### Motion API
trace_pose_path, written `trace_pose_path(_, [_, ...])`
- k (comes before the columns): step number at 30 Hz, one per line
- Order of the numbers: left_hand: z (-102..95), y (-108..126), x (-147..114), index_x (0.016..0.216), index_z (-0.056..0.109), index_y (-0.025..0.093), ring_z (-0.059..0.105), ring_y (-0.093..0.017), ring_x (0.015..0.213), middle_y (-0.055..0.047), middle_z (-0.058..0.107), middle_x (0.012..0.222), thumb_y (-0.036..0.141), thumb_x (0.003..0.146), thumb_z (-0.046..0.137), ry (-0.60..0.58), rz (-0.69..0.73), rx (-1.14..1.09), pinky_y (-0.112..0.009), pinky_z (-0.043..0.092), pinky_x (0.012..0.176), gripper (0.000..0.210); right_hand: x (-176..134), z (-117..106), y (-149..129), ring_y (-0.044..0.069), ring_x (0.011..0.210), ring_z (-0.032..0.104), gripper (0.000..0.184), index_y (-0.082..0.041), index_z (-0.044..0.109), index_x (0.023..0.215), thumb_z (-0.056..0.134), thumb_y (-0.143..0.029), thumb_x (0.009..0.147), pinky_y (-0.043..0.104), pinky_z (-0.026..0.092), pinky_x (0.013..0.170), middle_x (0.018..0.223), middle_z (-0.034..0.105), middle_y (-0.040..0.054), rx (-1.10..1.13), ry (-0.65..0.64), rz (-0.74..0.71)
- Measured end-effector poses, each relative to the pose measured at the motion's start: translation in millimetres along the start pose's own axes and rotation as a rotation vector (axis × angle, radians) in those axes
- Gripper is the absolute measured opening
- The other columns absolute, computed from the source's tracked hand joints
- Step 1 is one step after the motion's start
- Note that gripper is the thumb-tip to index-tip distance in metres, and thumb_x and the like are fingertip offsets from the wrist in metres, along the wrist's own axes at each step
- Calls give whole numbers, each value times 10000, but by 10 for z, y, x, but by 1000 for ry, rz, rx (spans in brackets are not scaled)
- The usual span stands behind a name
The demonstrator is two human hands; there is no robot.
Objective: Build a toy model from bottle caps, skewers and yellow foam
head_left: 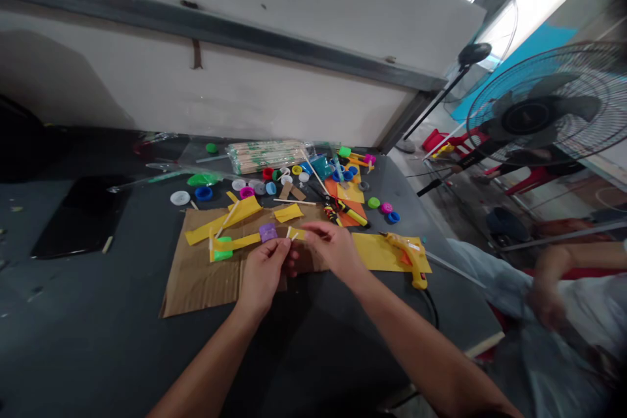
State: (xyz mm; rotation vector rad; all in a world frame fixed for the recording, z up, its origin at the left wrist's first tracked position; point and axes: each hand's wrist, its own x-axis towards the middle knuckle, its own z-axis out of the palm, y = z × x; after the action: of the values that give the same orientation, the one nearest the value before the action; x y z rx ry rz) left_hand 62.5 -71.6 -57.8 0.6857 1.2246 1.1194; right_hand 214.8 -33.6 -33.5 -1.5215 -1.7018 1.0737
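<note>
My left hand (264, 271) is closed, thumb and fingertips pinching a short pale stick (289, 233) above the cardboard sheet (196, 287). My right hand (336, 249) pinches the right end of a small yellow paper strip (298, 234), which meets the stick between both hands. Just left of my fingers, a purple bottle cap (268, 232) lies by a long yellow strip (245, 241) that runs to a bright green cap (224, 249). A folded yellow paper piece (289, 212) rests behind my hands.
A yellow glue gun (411, 258) lies on yellow paper (367, 251) at the right, its cord trailing off the table. Behind are loose bottle caps, pliers (332, 214), a cutter (353, 209) and bagged wooden sticks (269, 155). A phone (81, 217) lies left; a seated person (573, 300) is right.
</note>
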Motion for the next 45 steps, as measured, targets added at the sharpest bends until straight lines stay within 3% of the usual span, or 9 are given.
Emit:
trace_pose_path(2, [-8, 5, -10, 782, 665, 136, 534, -102, 537, -9, 610, 658, 525, 694, 692, -13, 15, 11, -204, 467, 451, 400, -67, 150, -9, 210, 869, 665, 284, -192, 726, 1005, 640, -356, 788, 319, 503, 800, 920, 737, 51, 232, -48, 76])
trace_pose_path(5, [-17, 21, -38, 753, 652, 144, 532, -101, 517, -5, 610, 646, 520, 707, 676, -34, 8, 55, -213, 475, 452, 380, -84, 291, 14, 214, 877, 673, 256, -197, 755, 931, 675, -355, 747, 337, 503, 841, 894, 752, 32, 413, -14, 113])
trace_pose_path(8, [-28, 45, -59, 711, 624, 151, 518, -90, 476, 8, 597, 615, 534, 716, 654, -55, -17, 107, -208, 467, 435, 384, -64, 328, 27, 220, 876, 673, 254, -201, 773, 876, 720, -380, 705, 351, 508, 845, 898, 757, 37, 493, 12, 122])
trace_pose_path(12, [-41, 78, -60, 659, 588, 154, 489, -76, 425, 28, 558, 550, 551, 709, 644, -106, -60, 161, -185, 427, 399, 404, -64, 327, 2, 190, 694, 650, 292, -191, 776, 850, 756, -409, 656, 333, 525, 669, 826, 747, 46, 591, -18, 209])
trace_pose_path(16, [-50, 100, -59, 664, 585, 152, 500, -76, 448, 20, 575, 581, 554, 715, 633, -176, -79, 166, -190, 447, 423, 409, -62, 324, -29, 121, 543, 556, 266, -176, 769, 772, 779, -389, 613, 259, 442, 528, 691, 709, 22, 642, 1, 255])
trace_pose_path(21, [-67, 85, -60, 741, 613, 156, 516, -83, 478, 23, 566, 627, 503, 763, 613, -256, 4, 211, -202, 464, 448, 347, -49, 305, -53, 89, 473, 489, 280, -168, 755, 762, 788, -391, 596, 225, 346, 465, 563, 635, -16, 752, 3, 311])
trace_pose_path(28, [-82, 12, -60, 727, 601, 161, 527, -91, 457, 26, 558, 597, 485, 849, 530, -189, 155, 347, -194, 432, 431, 353, -61, 313, -61, 89, 469, 497, 303, -162, 724, 734, 816, -390, 556, 222, 329, 457, 552, 622, -28, 827, -39, 373])
trace_pose_path(36, [-66, 64, -76, 685, 564, 170, 519, -88, 441, 37, 544, 592, 523, 797, 572, -166, 82, 282, -191, 425, 405, 371, -57, 364, -14, 107, 512, 523, 252, -180, 746, 748, 810, -369, 594, 241, 402, 509, 626, 670, -9, 759, 21, 297])
trace_pose_path(45, [-139, 94, -16, 688, 594, 162, 478, -80, 414, 48, 518, 543, 518, 705, 660, -185, -51, 121, -206, 443, 390, 363, -67, 432, 125, 94, 552, 529, 263, -240, 765, 917, 777, -317, 666, 219, 396, 531, 686, 681, -21, 782, -33, 157])
